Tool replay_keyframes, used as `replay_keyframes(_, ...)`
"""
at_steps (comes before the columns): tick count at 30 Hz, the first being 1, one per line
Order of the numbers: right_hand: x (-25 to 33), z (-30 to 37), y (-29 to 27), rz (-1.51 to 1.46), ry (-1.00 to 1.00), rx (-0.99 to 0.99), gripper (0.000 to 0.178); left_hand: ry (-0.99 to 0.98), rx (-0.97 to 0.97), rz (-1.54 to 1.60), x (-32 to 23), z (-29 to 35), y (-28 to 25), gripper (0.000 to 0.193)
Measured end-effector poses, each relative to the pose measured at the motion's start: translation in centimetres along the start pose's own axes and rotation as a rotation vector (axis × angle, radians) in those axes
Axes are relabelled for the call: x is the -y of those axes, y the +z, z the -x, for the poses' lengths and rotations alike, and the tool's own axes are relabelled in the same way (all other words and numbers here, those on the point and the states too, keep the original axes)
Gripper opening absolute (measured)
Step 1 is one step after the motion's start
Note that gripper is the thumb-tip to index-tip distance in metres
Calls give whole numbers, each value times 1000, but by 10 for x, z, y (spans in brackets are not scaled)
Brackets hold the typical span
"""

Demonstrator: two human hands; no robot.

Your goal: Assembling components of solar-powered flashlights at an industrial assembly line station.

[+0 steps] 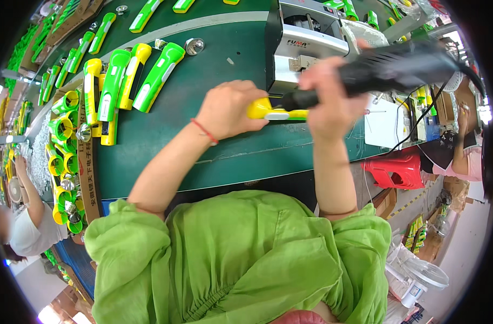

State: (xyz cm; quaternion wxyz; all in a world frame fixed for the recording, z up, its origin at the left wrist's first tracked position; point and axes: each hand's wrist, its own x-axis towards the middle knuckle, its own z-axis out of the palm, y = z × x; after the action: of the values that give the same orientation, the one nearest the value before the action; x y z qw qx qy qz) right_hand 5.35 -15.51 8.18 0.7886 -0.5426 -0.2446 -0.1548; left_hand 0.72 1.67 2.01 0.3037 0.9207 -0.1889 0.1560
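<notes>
Head view showed a person's two bare hands at work over a dark green tabletop (241, 154). The left hand (227, 110) was clamped on the head end of a yellow flashlight (261, 109), thumb on the near side and fingers curled over the far side. That flashlight lay on its side, about the middle of the table, its body pointing right. The right hand (333, 102), smeared by blur, was wrapped around a black power screwdriver (389, 70), whose nose pointed left, right over the flashlight's body; whether its bit touched could not be told.

Left of the hands lay a cluster of green and yellow flashlights (159, 78), with a silver reflector cup (194, 47) just beside it. Farther left, a cardboard carton (89, 178) stood next to a column of yellow-and-green flashlight heads (61, 128). Beyond the right hand, on the far side, stood a grey-and-black machine (310, 51). Off the table's right end was a red plastic stool (395, 170), and nearer, a white fan (426, 273).
</notes>
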Motion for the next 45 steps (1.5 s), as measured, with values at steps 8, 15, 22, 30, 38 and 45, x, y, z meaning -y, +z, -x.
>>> replay_keyframes(8, 50, -6, -33, -87, -114, 44, 67, -789, 231, 323, 39, 55, -82, 42)
replay_keyframes(15, 21, 21, -31, 39, 26, 25, 71, -767, 95, 310, 57, 56, -78, 41)
replay_keyframes(22, 1, 29, -50, 125, 141, -2, 73, -610, -135, 55, 100, -111, -38, 57)
replay_keyframes(30, 1, 44, -66, 267, 202, 10, 73, -737, -240, -342, 213, -251, 11, 78)
replay_keyframes(38, -6, 35, -61, 238, 166, 42, 74, -727, -17, -732, 223, -231, -15, 72)
replay_keyframes(45, -7, 23, -46, 270, 118, -17, 74, -807, 101, -323, 243, -176, -45, 70)
